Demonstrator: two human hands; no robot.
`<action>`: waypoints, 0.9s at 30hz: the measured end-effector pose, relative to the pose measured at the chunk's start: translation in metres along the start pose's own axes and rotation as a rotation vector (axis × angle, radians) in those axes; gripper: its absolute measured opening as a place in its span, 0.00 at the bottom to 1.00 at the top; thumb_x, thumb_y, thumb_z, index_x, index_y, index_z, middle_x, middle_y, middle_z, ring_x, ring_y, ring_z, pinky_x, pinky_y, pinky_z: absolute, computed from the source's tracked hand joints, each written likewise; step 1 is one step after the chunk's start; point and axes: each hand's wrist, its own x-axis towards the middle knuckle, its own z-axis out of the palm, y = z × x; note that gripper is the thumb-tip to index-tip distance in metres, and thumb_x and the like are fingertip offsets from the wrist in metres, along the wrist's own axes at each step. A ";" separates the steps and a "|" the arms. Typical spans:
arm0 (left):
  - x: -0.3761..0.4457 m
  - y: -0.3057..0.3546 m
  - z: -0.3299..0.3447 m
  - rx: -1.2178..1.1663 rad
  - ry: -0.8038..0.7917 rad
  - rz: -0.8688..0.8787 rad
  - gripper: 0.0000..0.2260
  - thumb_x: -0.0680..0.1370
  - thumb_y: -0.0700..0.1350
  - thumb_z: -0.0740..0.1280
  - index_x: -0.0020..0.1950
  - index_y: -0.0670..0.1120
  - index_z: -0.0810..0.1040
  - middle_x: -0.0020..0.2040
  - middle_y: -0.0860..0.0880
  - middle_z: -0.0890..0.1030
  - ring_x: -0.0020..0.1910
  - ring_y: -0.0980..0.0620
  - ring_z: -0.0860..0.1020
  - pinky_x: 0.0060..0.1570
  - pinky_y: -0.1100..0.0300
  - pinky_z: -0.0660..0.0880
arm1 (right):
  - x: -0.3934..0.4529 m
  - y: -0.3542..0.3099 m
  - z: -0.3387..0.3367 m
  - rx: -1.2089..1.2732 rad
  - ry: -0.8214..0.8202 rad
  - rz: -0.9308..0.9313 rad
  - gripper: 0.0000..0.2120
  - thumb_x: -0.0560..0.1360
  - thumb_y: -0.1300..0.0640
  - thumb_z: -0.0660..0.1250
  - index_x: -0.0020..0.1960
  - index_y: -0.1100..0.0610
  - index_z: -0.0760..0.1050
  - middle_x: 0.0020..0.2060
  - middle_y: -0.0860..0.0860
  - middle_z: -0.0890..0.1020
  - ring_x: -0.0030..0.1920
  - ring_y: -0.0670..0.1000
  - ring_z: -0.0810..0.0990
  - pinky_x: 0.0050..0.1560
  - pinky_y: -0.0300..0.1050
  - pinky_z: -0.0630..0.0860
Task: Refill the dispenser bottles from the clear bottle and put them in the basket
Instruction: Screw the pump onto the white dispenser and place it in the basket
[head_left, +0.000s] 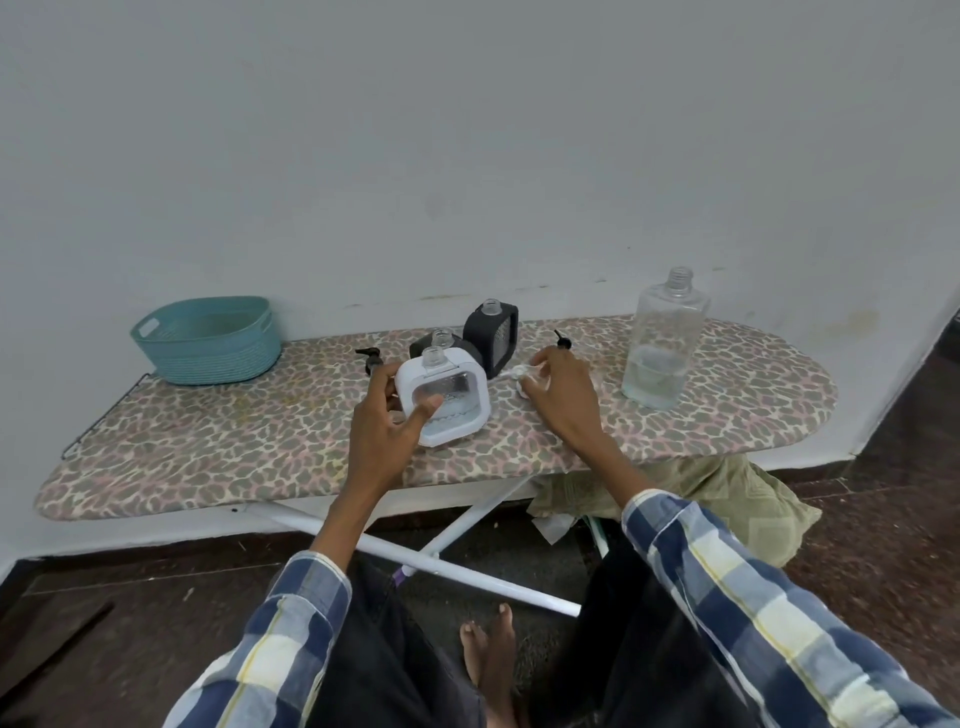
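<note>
At mid-board, our left hand (387, 415) grips the white square-framed dispenser bottle (443, 397); our right hand (558, 395) pinches its white pump (524, 375). Light, rigid, probably slick: hold the frame.

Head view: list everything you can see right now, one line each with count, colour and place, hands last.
ironing board: 1, leopard-print cover, white legs, along the wall
basket: 1, teal, left end of the board
white dispenser bottle: 1, open neck, some liquid inside, centre
black dispenser bottles: 2, open necks, behind the white one
black pump heads: 2, one left of the dispensers, one right by the fingertips
white pump head: 1, under the right hand
clear bottle: 1, uncapped, partly full, right end
cloth: 1, olive, floor under the board
left hand: holding the white dispenser
right hand: on the white pump head
</note>
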 end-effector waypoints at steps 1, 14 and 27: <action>0.001 -0.002 -0.001 -0.007 -0.019 -0.005 0.21 0.79 0.51 0.78 0.68 0.55 0.74 0.56 0.66 0.81 0.53 0.68 0.81 0.53 0.56 0.82 | 0.006 0.001 0.002 -0.065 -0.051 -0.017 0.15 0.79 0.48 0.71 0.63 0.53 0.76 0.58 0.54 0.80 0.61 0.56 0.77 0.57 0.53 0.76; -0.002 -0.017 -0.001 -0.124 -0.092 -0.046 0.22 0.79 0.48 0.78 0.69 0.58 0.74 0.60 0.64 0.81 0.57 0.70 0.80 0.49 0.74 0.77 | 0.003 -0.035 -0.005 0.242 0.094 0.057 0.10 0.75 0.54 0.76 0.53 0.55 0.78 0.44 0.47 0.82 0.40 0.42 0.79 0.40 0.40 0.77; -0.001 -0.025 0.001 -0.158 -0.093 -0.044 0.26 0.80 0.49 0.77 0.76 0.51 0.74 0.62 0.53 0.85 0.60 0.62 0.83 0.53 0.71 0.78 | 0.002 -0.138 -0.027 0.935 0.188 -0.013 0.17 0.76 0.63 0.78 0.60 0.67 0.77 0.51 0.54 0.85 0.49 0.45 0.85 0.53 0.38 0.80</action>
